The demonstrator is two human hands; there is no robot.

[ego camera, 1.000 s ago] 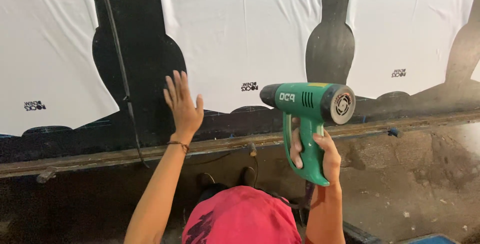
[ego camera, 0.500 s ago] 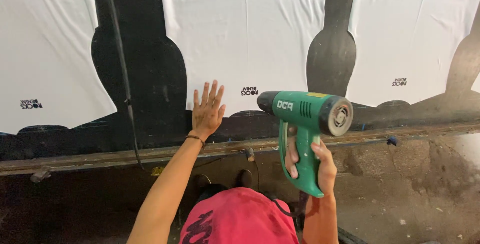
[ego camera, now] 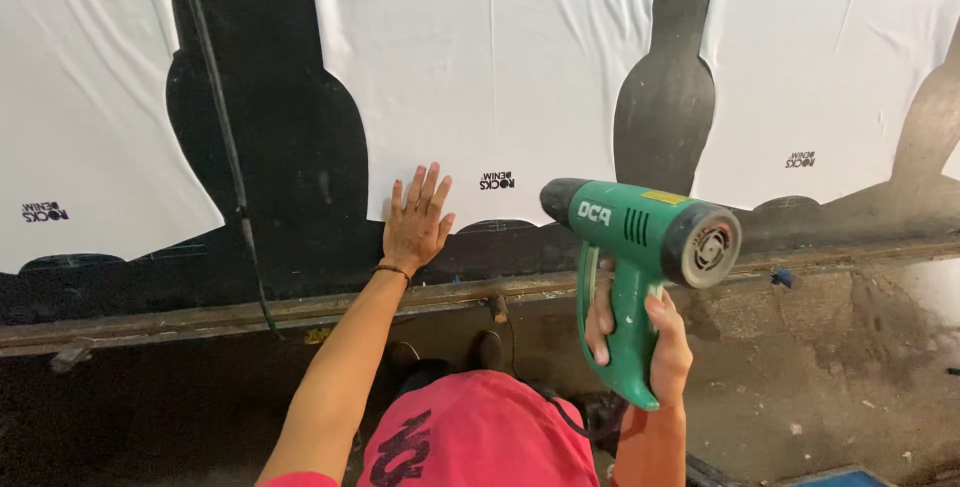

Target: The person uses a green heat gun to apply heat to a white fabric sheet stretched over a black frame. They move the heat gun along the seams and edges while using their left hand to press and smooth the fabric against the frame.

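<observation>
Left hand (ego camera: 418, 219) flat on white fabric (ego camera: 480, 77), fingers spread wide, gripping nothing. Right hand (ego camera: 650, 342) wrapped round green heat gun (ego camera: 640, 247) — nozzle aimed near those fingers. Likely risk — scorched fabric or burnt fingertips.

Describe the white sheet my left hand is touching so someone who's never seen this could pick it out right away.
A long black board carries three white fabric sheets side by side. Take the middle sheet, between two black bottle-shaped gaps. It alone has the left hand flat on its lower left corner, with the green heat gun in the right hand aimed toward it.
</observation>
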